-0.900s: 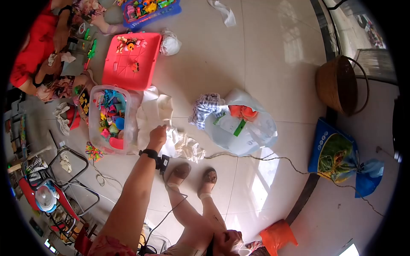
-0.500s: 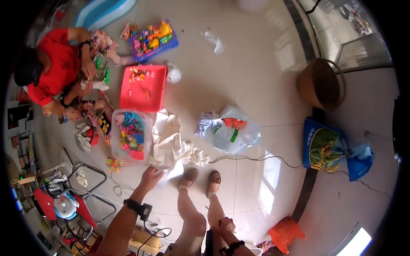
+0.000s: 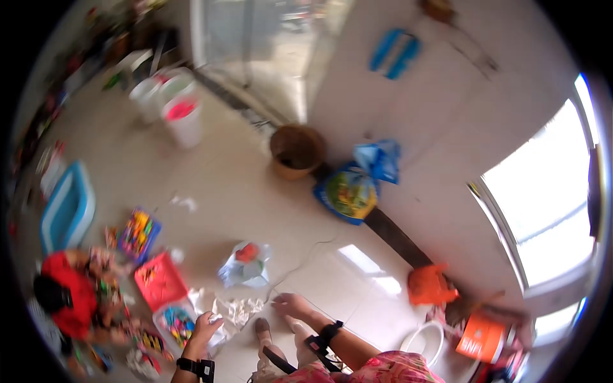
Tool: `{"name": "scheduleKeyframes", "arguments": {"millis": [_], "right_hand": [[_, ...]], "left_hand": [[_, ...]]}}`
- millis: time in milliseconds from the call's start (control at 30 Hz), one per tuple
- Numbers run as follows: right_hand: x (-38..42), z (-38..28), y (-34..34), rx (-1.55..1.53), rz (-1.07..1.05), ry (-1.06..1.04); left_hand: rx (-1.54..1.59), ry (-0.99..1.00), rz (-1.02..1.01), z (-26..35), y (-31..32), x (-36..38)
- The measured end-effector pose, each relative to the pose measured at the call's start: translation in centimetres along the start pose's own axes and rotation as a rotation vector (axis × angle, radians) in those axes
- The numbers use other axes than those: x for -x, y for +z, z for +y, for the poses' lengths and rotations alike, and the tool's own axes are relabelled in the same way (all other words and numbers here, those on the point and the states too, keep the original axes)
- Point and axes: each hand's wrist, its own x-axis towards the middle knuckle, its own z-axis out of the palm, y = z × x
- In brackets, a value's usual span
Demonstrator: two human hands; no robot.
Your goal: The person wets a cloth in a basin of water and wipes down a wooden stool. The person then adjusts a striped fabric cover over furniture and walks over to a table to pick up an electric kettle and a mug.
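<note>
My left hand (image 3: 203,332) is at the lower left, its fingers closed on the edge of a crumpled cream cloth (image 3: 237,311) spread on the floor. My right hand (image 3: 290,304) is held out above my leg, right of the cloth, its fingers stretched with nothing seen in them. Beyond my left hand lie a clear bin (image 3: 159,317) of colourful toys and a red tray (image 3: 161,281) with small toys. A plastic bag (image 3: 255,273) with something red in it rests on the floor past the cloth.
A person in red (image 3: 70,293) sits at the left beside toys. Farther off are a blue toy basket (image 3: 153,237), a blue tub (image 3: 84,204), white buckets (image 3: 185,131), a wicker basket (image 3: 295,167) and a blue sack (image 3: 348,195). An orange bag (image 3: 429,285) lies at the right.
The view has swung right, bringing in more wall, a window and the buckets. My right hand has lifted from beside my leg and reached forward with its fingers extended. My left hand has reached the cloth.
</note>
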Motion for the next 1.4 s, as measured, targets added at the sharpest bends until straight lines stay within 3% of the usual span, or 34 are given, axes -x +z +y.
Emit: {"name": "scheduleKeyframes", "arguments": {"millis": [33,67,133,200,267,300,467,533,600,667,833,1000,1067,1200,1267,1333,1400], "right_hand": [[0.4,-0.8,-0.6,-0.066,-0.009,-0.107],[0.5,-0.8,-1.0,-0.187,0.000,-0.189],[5.5,-2.6,-2.5,-0.336,0.115,-0.284],[6.3,-2.5,-4.3,-0.520,0.190,-0.391],[10.6,-4.3,-7.4,-0.657,-0.035,-0.376],[13.7,-4.4,-9.6,-0.612,0.037,-0.407],[20.6,3.6,-15.6,-0.657,0.405,-0.550],[23.1,8.3,-16.9,-0.792,0.646,-0.634],[26.1,13.7,-19.2,-0.750,0.809,-0.616],[30.4,18.2,-21.0,-0.881,0.963,-0.570],[38.8,29.5,-23.6,-0.923,1.217,-0.358],[45.0,35.0,-26.4,-1.099,1.389,-0.347],[46.2,37.1,-27.9,-1.199,1.543,-0.471],[50.0,39.9,-31.5,-1.317,1.613,-0.454],[51.1,42.6,-33.0,-1.439,1.645,-0.614],[52.8,44.6,-35.0,-1.508,1.719,-0.637],[54.4,46.2,-36.4,-1.623,1.783,-0.851]], "left_hand": [[0.268,-0.039,-0.089,2.5,0.9,-0.7],[0.309,0.003,-0.214,6.7,1.3,-0.9],[0.234,0.171,-0.474,13.9,3.6,0.1],[0.177,0.238,-0.588,17.5,6.6,-0.3],[0.060,0.492,-0.675,22.3,8.4,0.6],[-0.040,0.544,-0.666,25.2,10.4,1.6],[-0.174,0.672,-0.776,29.8,19.2,0.7],[-0.242,0.634,-0.854,32.4,22.9,3.2],[-0.298,0.726,-0.885,32.8,28.3,2.9],[-0.241,0.660,-0.933,34.8,33.6,4.3],[-0.357,0.747,-1.153,38.3,47.7,8.1],[-0.464,0.813,-1.314,42.6,58.0,13.0],[-0.629,0.928,-1.374,44.3,61.8,14.3],[-0.656,0.977,-1.463,47.2,69.3,16.2],[-0.675,0.944,-1.561,49.5,73.4,17.9],[-0.729,0.912,-1.653,51.9,78.0,19.0],[-0.772,1.013,-1.886,53.6,82.0,19.7]]}}
